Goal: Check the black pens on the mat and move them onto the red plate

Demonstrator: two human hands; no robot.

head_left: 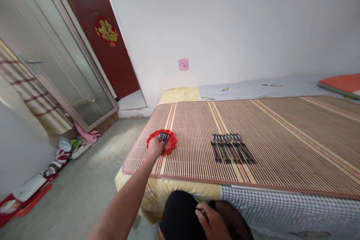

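Note:
My left hand [155, 146] reaches out over the striped bamboo mat [281, 146] on the bed. Its fingers are closed on a bunch of dark pens [164, 138] that lie on a red plastic bag [171, 143] near the mat's left front corner. To the right, apart from the bag, a row of several dark pens [232, 148] lies side by side on the mat. My right hand [213, 220] rests low at the front on my dark-clothed knee [180, 217], fingers bent and lying flat, holding nothing.
The bed's front edge [253, 195] has a yellow and a checked sheet. An orange cushion [341, 82] lies at the far right. A glass-doored cabinet [56, 63], a red door [104, 41] and clutter on the floor [56, 161] are to the left.

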